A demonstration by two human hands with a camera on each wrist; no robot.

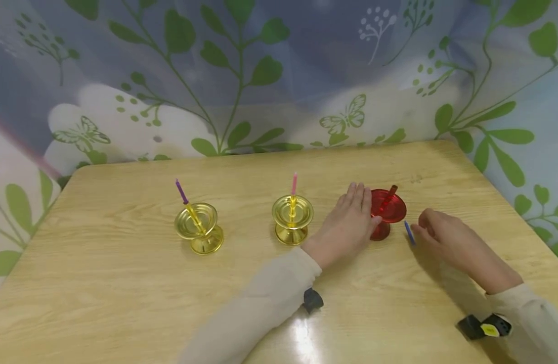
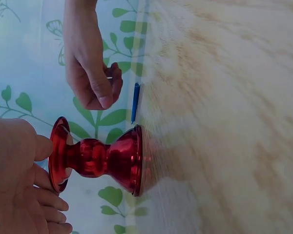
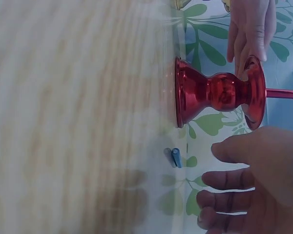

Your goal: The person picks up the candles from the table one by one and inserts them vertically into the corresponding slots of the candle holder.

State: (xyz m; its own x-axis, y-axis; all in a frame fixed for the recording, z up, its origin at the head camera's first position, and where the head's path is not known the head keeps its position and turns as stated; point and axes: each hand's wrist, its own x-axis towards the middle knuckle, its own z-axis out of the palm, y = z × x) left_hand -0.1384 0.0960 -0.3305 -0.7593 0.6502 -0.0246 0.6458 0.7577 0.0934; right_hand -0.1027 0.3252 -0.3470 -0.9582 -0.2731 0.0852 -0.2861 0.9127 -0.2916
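Note:
The red candle holder (image 1: 388, 206) stands upright on the table, a short red tube rising from its dish. My left hand (image 1: 344, 227) lies along the left side of that dish with fingers straight, and the thumb touches the rim (image 2: 58, 153). A small blue candle (image 1: 410, 233) lies just right of the holder's base. Above and to the right of this candle hovers my right hand (image 1: 456, 245), its fingers (image 3: 227, 200) loosely bent around nothing. In the right wrist view the thumb and fingers are spread apart, with the blue candle below them.
A gold candle holder (image 1: 293, 215) with a pink candle (image 1: 294, 183) stands left of my left hand. Farther left is another gold holder (image 1: 206, 240) bearing a tilted purple candle (image 1: 181, 191). A leaf-patterned cloth (image 1: 260, 76) hangs behind the wooden table (image 1: 124, 293).

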